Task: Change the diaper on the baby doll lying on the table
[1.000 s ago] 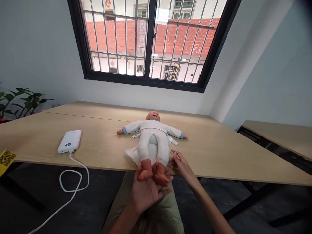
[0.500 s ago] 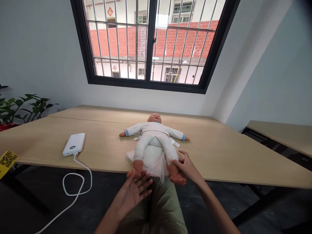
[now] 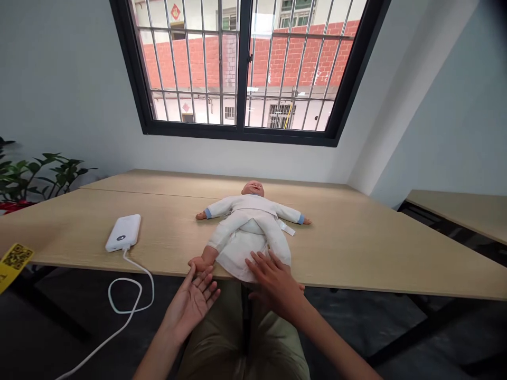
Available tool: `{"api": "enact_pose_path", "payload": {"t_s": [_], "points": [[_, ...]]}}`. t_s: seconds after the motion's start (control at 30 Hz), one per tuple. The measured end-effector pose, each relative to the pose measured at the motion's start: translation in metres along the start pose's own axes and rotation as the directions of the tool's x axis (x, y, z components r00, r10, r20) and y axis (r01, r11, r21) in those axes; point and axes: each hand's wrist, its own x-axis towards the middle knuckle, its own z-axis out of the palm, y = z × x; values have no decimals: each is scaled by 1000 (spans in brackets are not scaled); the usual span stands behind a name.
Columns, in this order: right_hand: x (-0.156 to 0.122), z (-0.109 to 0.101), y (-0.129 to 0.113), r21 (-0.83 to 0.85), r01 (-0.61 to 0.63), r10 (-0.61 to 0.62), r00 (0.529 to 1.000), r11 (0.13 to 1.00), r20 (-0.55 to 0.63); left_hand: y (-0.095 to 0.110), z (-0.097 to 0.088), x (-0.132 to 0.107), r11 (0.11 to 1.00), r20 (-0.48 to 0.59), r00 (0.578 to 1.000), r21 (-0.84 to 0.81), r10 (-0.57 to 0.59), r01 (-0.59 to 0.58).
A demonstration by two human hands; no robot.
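Observation:
A baby doll (image 3: 253, 205) in a white outfit with blue cuffs lies face up on the table, its feet toward me at the front edge. A white diaper (image 3: 240, 258) spreads between its parted legs. My left hand (image 3: 194, 301) is open, palm up, with its thumb by the doll's foot (image 3: 203, 259) on the left side; firm contact is hard to tell. Fingers stretched, my right hand (image 3: 277, 282) lies open over the diaper's right part and the lower leg on that side. That hand mostly hides the other foot. A white diaper tab (image 3: 287, 228) sticks out under the doll's right-side arm.
A white power bank (image 3: 123, 232) rests on the wooden table (image 3: 356, 243) to the left, its white cable (image 3: 142, 274) hanging off the front edge. A yellow tag (image 3: 15, 264) with a code is at far left. Behind are a plant (image 3: 43, 174) and a barred window (image 3: 241, 79).
The left-side leg has swung outward to the left, and my left hand has moved left with it. My right hand has moved from the right-side ankle onto the diaper, which now lies flatter.

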Motion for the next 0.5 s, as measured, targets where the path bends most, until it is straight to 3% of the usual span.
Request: {"api": "enact_pose_path", "payload": {"t_s": [0.13,0.27,0.4,0.5], "points": [[11,0,10,58,-65,64,998,996,29,12,2,-5,993,29,995,68,93,-95],[16,-17,20,96,-176,173,984,980,31,17,-3,-6,978,198,975,160,103,-136],[19,-32,37,324,-257,320,934,910,-158,16,-4,-8,935,297,943,267,152,-235],[27,-43,60,441,-253,411,856,861,-313,18,7,-5,795,329,899,440,290,-418]]}}
